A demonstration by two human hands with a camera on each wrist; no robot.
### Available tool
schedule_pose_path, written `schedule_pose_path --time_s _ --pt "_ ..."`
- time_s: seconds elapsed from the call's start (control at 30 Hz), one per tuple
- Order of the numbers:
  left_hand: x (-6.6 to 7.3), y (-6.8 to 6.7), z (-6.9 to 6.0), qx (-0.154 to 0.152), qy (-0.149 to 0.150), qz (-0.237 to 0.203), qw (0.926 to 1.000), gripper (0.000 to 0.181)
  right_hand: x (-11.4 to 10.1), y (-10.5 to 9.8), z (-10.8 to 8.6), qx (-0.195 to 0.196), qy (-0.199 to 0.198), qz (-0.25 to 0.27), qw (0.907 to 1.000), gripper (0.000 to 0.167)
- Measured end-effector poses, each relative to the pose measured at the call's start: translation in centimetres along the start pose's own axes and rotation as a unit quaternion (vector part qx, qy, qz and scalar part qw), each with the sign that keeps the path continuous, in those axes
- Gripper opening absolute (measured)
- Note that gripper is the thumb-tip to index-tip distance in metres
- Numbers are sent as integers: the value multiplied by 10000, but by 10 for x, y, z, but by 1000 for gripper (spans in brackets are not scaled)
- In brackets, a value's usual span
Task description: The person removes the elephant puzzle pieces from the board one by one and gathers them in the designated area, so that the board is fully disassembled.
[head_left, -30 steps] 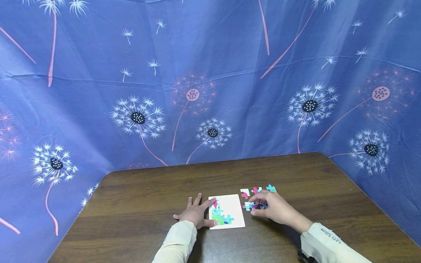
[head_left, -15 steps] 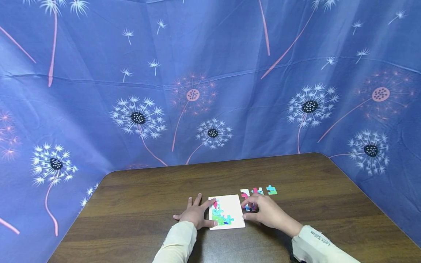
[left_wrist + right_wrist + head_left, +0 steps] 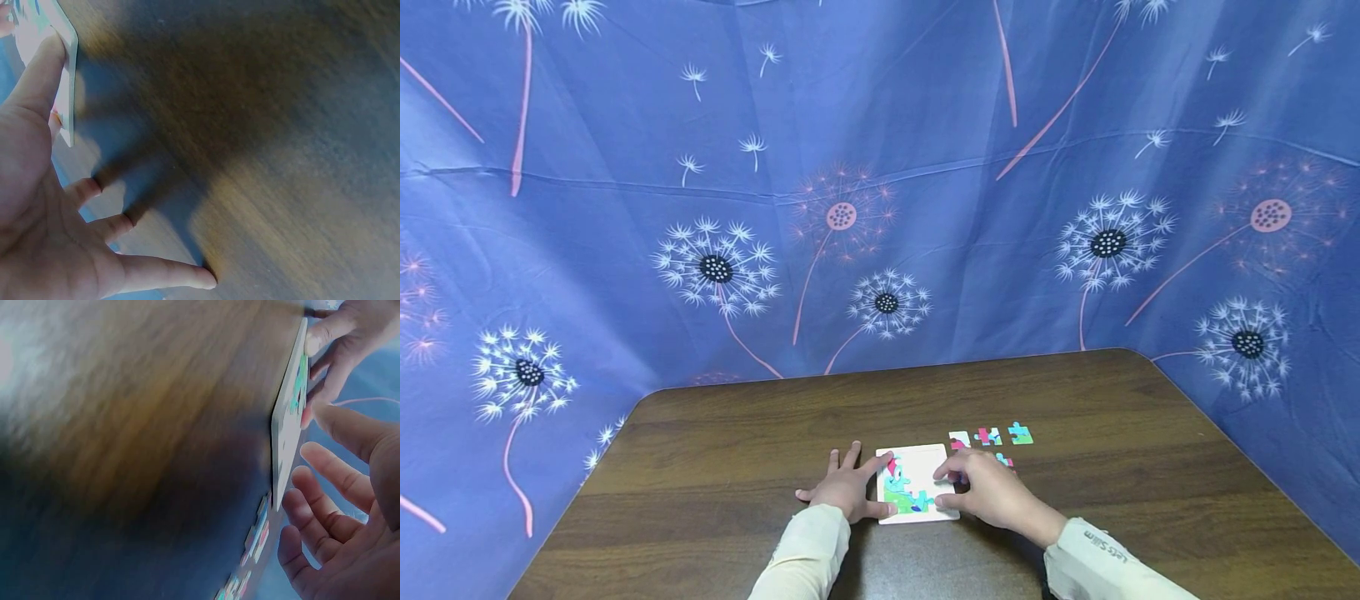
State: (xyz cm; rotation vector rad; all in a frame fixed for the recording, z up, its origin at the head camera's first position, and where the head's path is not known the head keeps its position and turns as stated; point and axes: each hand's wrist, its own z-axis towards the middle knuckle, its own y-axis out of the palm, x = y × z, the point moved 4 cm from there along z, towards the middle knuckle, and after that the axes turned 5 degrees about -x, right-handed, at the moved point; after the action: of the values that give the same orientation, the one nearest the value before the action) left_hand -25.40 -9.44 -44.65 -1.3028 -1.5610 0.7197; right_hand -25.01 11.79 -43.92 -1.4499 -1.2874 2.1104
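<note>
A square white puzzle board (image 3: 928,467) with a partly filled picture at its left and bottom lies on the table. My left hand (image 3: 842,492) has spread fingers, its thumb and index finger pressing the board's left edge; in the left wrist view the thumb of the hand (image 3: 56,231) rests on the board (image 3: 67,94). My right hand (image 3: 996,493) hovers over the board's right side, thumb and fingers bent apart. In the right wrist view nothing shows between the fingers of the hand (image 3: 362,544), beside the board (image 3: 287,434).
Several loose puzzle pieces lie right of the board, among them a white and red one (image 3: 958,438), a red and white one (image 3: 988,436) and a green and blue one (image 3: 1020,432). Others are partly behind my right hand. A blue patterned cloth (image 3: 925,208) hangs behind the brown table (image 3: 737,467).
My right hand has moved left from the loose pieces to over the board's right part, uncovering pieces at the right. My left hand has stayed on the board.
</note>
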Motion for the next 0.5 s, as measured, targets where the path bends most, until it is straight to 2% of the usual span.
schedule_pose_path --time_s 0.23,0.5 --pt "0 -1 -1 30 -13 -17 10000 78 -7 7 4 -62 -107 -39 9999 22" --pt "2 -3 -3 55 39 -38 10000 78 -12 13 7 88 -185 -382 9991 23"
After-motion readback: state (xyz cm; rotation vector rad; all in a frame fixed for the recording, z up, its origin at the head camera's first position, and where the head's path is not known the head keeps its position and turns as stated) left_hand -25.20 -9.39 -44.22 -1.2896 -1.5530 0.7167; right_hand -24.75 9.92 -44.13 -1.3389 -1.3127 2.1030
